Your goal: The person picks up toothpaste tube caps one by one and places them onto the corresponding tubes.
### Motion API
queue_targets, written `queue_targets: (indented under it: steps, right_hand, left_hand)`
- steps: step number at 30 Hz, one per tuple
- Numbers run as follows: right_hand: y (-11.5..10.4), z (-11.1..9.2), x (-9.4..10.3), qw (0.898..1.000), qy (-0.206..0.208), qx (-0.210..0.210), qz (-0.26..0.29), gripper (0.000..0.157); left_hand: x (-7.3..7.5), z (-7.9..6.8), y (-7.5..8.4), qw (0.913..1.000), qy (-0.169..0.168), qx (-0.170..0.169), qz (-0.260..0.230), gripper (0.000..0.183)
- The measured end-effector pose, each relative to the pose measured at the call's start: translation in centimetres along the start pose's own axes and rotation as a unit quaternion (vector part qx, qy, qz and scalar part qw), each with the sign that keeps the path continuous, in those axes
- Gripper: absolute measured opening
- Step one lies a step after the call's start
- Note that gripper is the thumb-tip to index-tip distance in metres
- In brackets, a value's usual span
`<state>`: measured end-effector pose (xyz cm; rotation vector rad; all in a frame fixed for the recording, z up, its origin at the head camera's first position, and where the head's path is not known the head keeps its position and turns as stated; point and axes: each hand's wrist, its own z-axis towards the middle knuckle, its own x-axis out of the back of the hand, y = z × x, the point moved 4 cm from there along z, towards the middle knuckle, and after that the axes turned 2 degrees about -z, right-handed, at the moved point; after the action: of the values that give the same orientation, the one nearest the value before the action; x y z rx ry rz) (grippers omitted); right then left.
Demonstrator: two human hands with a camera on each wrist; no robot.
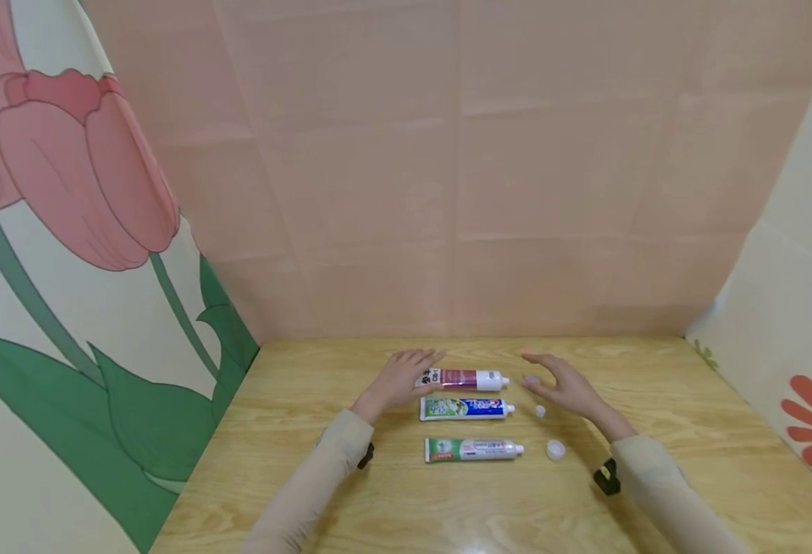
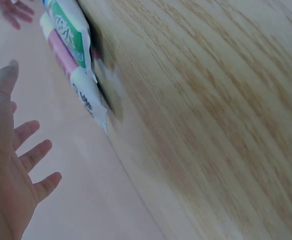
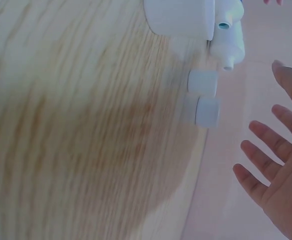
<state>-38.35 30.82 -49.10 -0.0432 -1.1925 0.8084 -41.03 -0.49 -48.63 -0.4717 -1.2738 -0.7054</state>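
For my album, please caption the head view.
Bare left hand and right hand near three multicoloured, uncapped toothpaste tubes and round white caps.

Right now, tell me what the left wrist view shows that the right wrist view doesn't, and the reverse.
Only the left wrist view: the printed tail ends of the green-and-blue tube and the pink-and-white tube.

Only the right wrist view: a large white cap, two small caps standing near each other, and the nozzles of two tubes.

Both: parts of those two tubes, the wooden tabletop, the pink backdrop, the left hand (apparently just fingertips in the right wrist view) and the right hand.
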Motion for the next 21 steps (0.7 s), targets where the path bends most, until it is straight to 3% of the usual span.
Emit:
queue_targets:
  steps: [6, 21]
  right_hand:
    - [0.8, 0.0, -0.4, 1.000, -0.012, -0.022, 0.009, 0.053]
    - [1.5, -1.9, -1.7, 0.994, -0.048, -0.095, 0.027, 0.062]
  left_hand:
    - [-0.4, 0.1, -0.2, 0.9997, -0.015, 0.012, -0.018, 0.067]
    - [-1.6, -0.8, -0.4, 0.9983, -0.033, -0.001, -0.049, 0.065]
